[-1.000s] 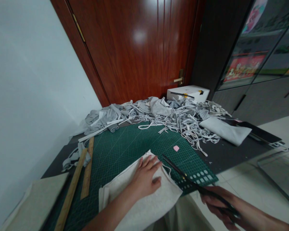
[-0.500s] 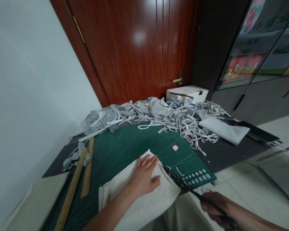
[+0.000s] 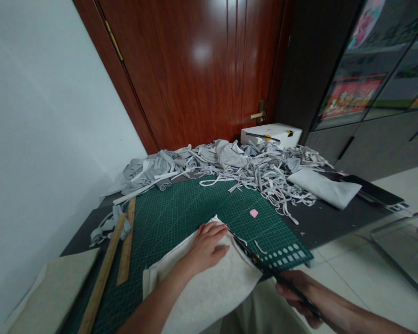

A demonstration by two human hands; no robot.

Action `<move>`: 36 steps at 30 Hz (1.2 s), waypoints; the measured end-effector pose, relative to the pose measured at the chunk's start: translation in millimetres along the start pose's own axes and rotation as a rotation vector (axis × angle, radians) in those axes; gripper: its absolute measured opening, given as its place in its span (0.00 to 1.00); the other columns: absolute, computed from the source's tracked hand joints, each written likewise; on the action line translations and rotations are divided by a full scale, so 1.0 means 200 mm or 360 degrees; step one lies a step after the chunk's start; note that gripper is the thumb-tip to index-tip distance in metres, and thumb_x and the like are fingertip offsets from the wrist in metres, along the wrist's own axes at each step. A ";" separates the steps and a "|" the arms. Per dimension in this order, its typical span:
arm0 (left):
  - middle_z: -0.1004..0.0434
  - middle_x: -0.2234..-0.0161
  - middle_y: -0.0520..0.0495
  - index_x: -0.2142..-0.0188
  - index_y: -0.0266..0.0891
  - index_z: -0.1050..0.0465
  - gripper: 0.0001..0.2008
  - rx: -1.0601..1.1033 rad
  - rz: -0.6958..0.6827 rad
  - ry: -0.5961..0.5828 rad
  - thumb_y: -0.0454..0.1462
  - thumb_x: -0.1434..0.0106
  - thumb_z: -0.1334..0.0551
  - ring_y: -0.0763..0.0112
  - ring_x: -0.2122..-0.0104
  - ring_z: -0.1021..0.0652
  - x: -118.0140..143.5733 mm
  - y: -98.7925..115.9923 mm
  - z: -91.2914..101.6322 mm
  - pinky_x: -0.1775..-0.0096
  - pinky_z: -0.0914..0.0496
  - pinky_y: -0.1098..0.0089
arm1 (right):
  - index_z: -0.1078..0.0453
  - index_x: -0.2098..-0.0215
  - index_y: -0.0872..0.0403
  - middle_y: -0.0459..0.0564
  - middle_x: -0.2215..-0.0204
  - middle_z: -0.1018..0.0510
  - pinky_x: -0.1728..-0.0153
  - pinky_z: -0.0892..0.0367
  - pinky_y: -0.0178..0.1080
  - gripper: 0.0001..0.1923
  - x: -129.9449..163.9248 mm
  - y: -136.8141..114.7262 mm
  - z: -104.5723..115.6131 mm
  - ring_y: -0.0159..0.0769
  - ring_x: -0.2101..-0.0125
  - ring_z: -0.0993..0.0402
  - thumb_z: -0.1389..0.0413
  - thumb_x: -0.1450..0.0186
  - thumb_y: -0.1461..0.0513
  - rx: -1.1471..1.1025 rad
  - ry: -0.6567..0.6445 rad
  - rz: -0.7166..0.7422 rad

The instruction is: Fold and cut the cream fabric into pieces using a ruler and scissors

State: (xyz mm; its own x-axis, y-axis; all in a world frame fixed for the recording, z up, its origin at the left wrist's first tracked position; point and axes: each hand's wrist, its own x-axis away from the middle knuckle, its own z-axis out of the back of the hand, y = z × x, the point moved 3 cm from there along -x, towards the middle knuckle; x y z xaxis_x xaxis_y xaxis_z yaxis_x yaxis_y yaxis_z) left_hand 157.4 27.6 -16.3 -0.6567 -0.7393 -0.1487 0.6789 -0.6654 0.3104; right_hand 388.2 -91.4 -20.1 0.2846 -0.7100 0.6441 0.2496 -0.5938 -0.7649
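Left hand (image 3: 205,248) lies flat, grip open, pressing the cloth piece (image 3: 209,287) onto the cutting mat (image 3: 181,208). Right hand (image 3: 306,297) grips the scissors (image 3: 264,266), blades along the cloth edge beside the left fingers. No legible writing.

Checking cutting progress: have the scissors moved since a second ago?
Yes. The scissors slid along the cloth edge, away from the pink chip.

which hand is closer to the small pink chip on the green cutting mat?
Left. The left hand presses the pale grey fabric sheet just below-left of the small pink chip; the right hand holds the black scissors off the green cutting mat's near edge, farther away.
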 end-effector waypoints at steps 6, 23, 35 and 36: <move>0.38 0.39 0.49 0.41 0.43 0.38 0.22 -0.0064 -0.0050 0.0012 0.36 0.34 0.45 0.63 0.40 0.39 0.01 -0.02 -0.02 0.39 0.46 0.56 | 0.46 0.70 0.51 0.35 0.81 0.48 0.83 0.55 0.29 0.19 -0.02 -0.01 -0.01 0.23 0.81 0.52 0.45 0.45 0.48 0.0027 -0.0014 0.0034; 0.47 0.35 0.46 0.36 0.47 0.48 0.33 -0.0159 0.0133 -0.0156 0.47 0.38 0.41 0.57 0.36 0.46 -0.01 -0.06 0.00 0.39 0.55 0.45 | 0.44 0.71 0.51 0.37 0.82 0.44 0.88 0.56 0.27 0.15 -0.04 0.01 -0.02 0.22 0.85 0.49 0.47 0.45 0.50 0.0112 -0.0040 0.0078; 0.47 0.35 0.45 0.36 0.44 0.48 0.35 -0.0146 0.0108 -0.0120 0.47 0.40 0.40 0.59 0.36 0.46 -0.01 -0.07 -0.01 0.38 0.55 0.49 | 0.43 0.71 0.52 0.38 0.83 0.40 0.90 0.55 0.26 0.12 -0.04 0.04 -0.01 0.21 0.88 0.47 0.51 0.44 0.52 -0.0010 -0.0099 0.0016; 0.47 0.35 0.45 0.36 0.44 0.47 0.35 -0.0145 0.0102 -0.0110 0.47 0.40 0.39 0.59 0.36 0.45 -0.01 -0.07 -0.01 0.38 0.55 0.49 | 0.43 0.72 0.52 0.38 0.83 0.40 0.90 0.55 0.26 0.12 -0.04 0.03 -0.01 0.21 0.88 0.47 0.51 0.44 0.52 -0.0020 -0.0109 0.0014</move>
State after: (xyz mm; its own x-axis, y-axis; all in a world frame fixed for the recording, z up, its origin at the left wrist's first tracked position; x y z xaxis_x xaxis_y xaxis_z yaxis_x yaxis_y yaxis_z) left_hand 149.2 38.7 -22.2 -0.6301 -0.7738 -0.0651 0.7451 -0.6261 0.2298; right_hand 385.5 -90.7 -30.4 0.3497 -0.6878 0.6361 0.2355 -0.5926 -0.7703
